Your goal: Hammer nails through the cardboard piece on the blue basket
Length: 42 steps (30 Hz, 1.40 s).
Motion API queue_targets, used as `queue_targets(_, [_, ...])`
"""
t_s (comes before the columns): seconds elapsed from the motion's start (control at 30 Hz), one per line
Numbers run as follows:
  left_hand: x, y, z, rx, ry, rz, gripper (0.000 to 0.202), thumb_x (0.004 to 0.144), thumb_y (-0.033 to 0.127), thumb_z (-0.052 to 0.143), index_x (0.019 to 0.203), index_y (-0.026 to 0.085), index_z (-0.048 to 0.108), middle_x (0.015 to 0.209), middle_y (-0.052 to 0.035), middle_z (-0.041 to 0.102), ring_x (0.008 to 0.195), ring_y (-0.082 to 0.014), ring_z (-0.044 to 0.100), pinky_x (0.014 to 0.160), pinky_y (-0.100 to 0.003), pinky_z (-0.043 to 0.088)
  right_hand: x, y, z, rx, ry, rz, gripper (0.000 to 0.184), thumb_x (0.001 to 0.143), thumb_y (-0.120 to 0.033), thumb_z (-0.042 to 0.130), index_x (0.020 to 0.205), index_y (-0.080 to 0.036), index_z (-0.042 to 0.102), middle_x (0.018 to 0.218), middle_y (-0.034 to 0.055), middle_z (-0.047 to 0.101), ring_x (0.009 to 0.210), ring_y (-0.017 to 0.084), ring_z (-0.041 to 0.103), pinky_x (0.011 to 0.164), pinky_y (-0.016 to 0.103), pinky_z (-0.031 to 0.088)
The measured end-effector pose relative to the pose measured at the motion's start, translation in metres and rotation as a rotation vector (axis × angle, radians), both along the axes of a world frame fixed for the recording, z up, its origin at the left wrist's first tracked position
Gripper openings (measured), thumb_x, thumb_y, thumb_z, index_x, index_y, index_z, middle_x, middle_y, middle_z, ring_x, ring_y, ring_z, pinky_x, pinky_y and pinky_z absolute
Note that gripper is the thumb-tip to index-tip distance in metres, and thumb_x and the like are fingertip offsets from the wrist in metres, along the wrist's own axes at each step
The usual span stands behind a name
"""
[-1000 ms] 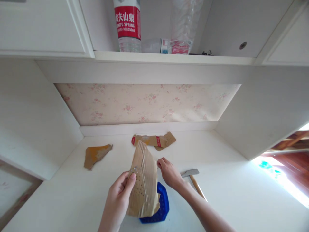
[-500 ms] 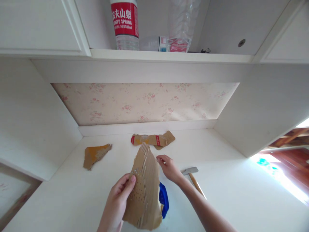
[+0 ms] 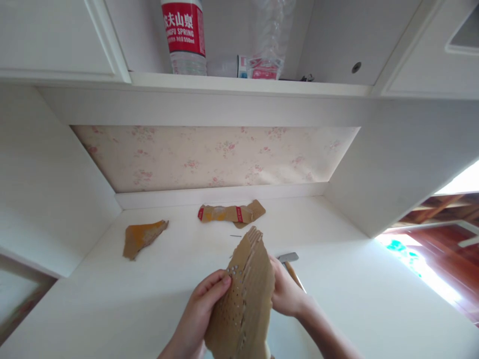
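My left hand (image 3: 209,301) grips a torn piece of corrugated cardboard (image 3: 258,284) by its left side, thumb on the front face. Small holes dot that face, and several pale round nail-like heads show near the thumb. At the cardboard's right edge is my right hand (image 3: 286,289); its fingers go behind the sheet and are hidden, so what they do cannot be seen. A thin dark nail (image 3: 235,235) lies on the white tabletop (image 3: 355,299) beyond the cardboard. Just past my right hand lies a hammer (image 3: 295,274) with a wooden handle, partly covered by my wrist.
An orange-stained cardboard scrap (image 3: 140,239) lies at the left, and a scrap with red tape (image 3: 224,213) near the back wall. Overhead, a shelf (image 3: 262,85) holds a red-labelled bottle (image 3: 185,35) and a clear bottle (image 3: 269,40). White side panels (image 3: 396,159) flank the tabletop.
The cardboard and my left hand have shifted right. My right hand has moved from beside the sheet to behind its right edge. The blue object is now out of sight; the nail has come into view.
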<state>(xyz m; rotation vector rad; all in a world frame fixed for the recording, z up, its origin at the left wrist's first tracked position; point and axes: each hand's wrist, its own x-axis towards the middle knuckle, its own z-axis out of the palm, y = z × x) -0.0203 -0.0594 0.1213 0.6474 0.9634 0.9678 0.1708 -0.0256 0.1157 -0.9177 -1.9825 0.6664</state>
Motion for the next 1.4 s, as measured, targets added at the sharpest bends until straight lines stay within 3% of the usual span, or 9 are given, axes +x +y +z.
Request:
queue_targets(0.2, [0.000,-0.003,-0.004,0.034,0.104,-0.033,0.039,0.072,0.052,0.077,0.074,0.016,0.064,0.069,0.0001,0.061,0.067,-0.0159,0.055,0.063,-0.025,0.040,-0.006,-0.005,-0.008,0.230,-0.034,-0.082,0.025,0.083,-0.009,0.046,0.061,-0.020,0.051,0.068,0.0032,0.059,0.061,0.015,0.053,0.053,0.025,0.047])
queue_targets(0.37, [0.001,-0.006,-0.008,0.046,0.077,-0.074,0.039,0.070,0.051,0.079,0.074,0.014,0.067,0.071,-0.0030,0.066,0.068,-0.0173,0.057,0.066,-0.025,0.041,-0.011,-0.010,-0.016,0.346,-0.018,-0.111,0.028,0.090,-0.015,0.044,0.063,-0.022,0.048,0.065,0.0022,0.057,0.061,0.016,0.052,0.056,0.026,0.046])
queue_targets(0.67, [0.009,-0.009,-0.007,0.134,0.226,-0.035,0.042,0.072,0.056,0.075,0.072,0.015,0.065,0.070,-0.0011,0.061,0.068,-0.0158,0.053,0.064,-0.023,0.038,-0.011,-0.019,-0.008,0.285,-0.064,-0.105,0.023,0.087,-0.019,0.051,0.065,-0.022,0.053,0.062,0.0019,0.061,0.059,0.016,0.054,0.056,0.027,0.051])
queue_targets(0.8, [0.006,-0.012,0.001,0.226,0.316,-0.002,0.045,0.074,0.060,0.071,0.071,0.016,0.062,0.065,0.0013,0.054,0.062,-0.0134,0.047,0.060,-0.021,0.036,0.007,-0.016,-0.013,0.164,-0.136,-0.086,0.014,0.083,-0.014,0.055,0.083,-0.021,0.067,0.093,0.0090,0.068,0.092,0.023,0.063,0.079,0.034,0.056])
queue_targets(0.9, [0.000,-0.013,0.003,0.315,0.443,0.021,0.045,0.077,0.061,0.068,0.068,0.018,0.058,0.059,0.0030,0.047,0.057,-0.0123,0.042,0.053,-0.020,0.032,0.024,-0.014,-0.023,0.003,-0.040,-0.334,0.023,0.091,-0.018,0.051,0.108,-0.023,0.066,0.113,0.0103,0.066,0.104,0.022,0.063,0.087,0.036,0.055])
queue_targets(0.97, [-0.003,-0.013,0.003,0.387,0.565,0.039,0.044,0.080,0.060,0.065,0.067,0.018,0.059,0.057,0.0029,0.048,0.055,-0.0124,0.042,0.052,-0.020,0.032,0.029,-0.017,-0.024,-0.023,0.087,-0.568,0.020,0.097,-0.024,0.047,0.104,-0.023,0.065,0.103,0.0081,0.068,0.088,0.019,0.066,0.074,0.031,0.057])
queue_targets(1.03, [-0.004,-0.012,0.004,0.457,0.661,0.037,0.041,0.083,0.057,0.062,0.069,0.019,0.062,0.057,0.0016,0.052,0.054,-0.0133,0.046,0.052,-0.020,0.035,0.025,-0.025,-0.016,0.007,0.122,-0.635,0.016,0.098,-0.027,0.049,0.105,-0.023,0.063,0.097,0.0064,0.066,0.081,0.018,0.065,0.067,0.029,0.056])
queue_targets(1.17, [0.003,-0.009,0.006,0.575,0.692,0.005,0.032,0.090,0.049,0.056,0.087,0.021,0.071,0.070,-0.0030,0.068,0.061,-0.0175,0.061,0.059,-0.020,0.045,-0.008,-0.038,0.008,0.119,-0.076,-0.304,0.029,0.094,-0.022,0.056,0.124,-0.022,0.057,0.105,0.0087,0.064,0.090,0.020,0.064,0.078,0.033,0.057])
queue_targets(1.4, [-0.013,-0.007,0.006,0.733,0.809,0.002,0.028,0.094,0.037,0.053,0.109,0.024,0.071,0.108,-0.0089,0.074,0.095,-0.0242,0.071,0.085,-0.022,0.051,-0.032,-0.021,0.008,0.290,-0.145,-0.138,0.032,0.097,-0.009,0.046,0.124,-0.021,0.059,0.110,0.0095,0.065,0.098,0.018,0.064,0.085,0.030,0.056])
